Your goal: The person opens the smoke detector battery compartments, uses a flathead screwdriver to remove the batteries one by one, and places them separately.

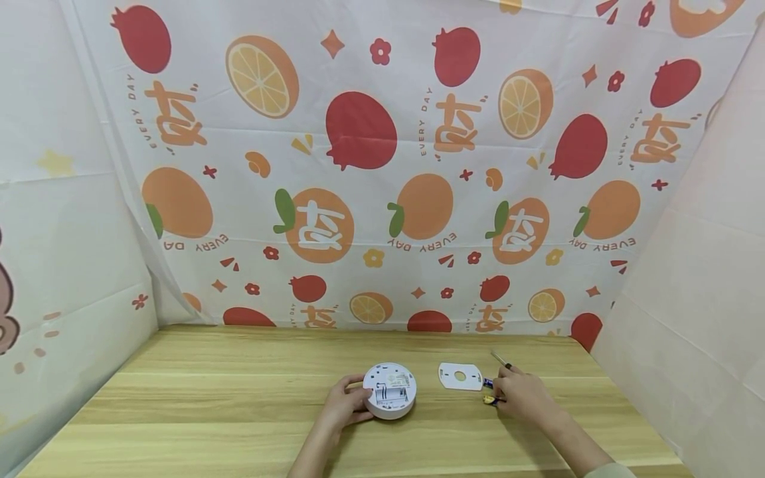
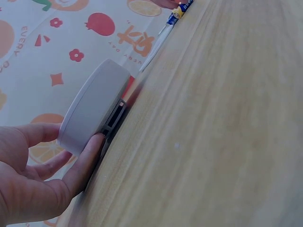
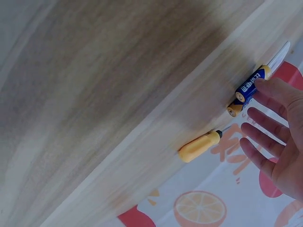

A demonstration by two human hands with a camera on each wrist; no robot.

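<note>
A round white smoke detector [image 1: 391,392], its battery compartment uncovered and facing up, is gripped at its left edge by my left hand [image 1: 346,403]. In the left wrist view, thumb and fingers hold the rim of the detector [image 2: 94,106] close over the table. My right hand [image 1: 522,395] is at two blue-and-yellow batteries lying side by side. Its thumb and index finger pinch the nearer battery [image 3: 251,85], the other fingers spread apart. The farther battery [image 3: 233,110] is partly hidden behind it.
A white mounting plate [image 1: 460,376] with a central hole lies between the detector and the batteries. Beyond my right hand is a screwdriver with a yellow handle [image 3: 199,146]. A fruit-printed cloth [image 1: 358,199] hangs along the back edge of the wooden table [image 1: 239,398].
</note>
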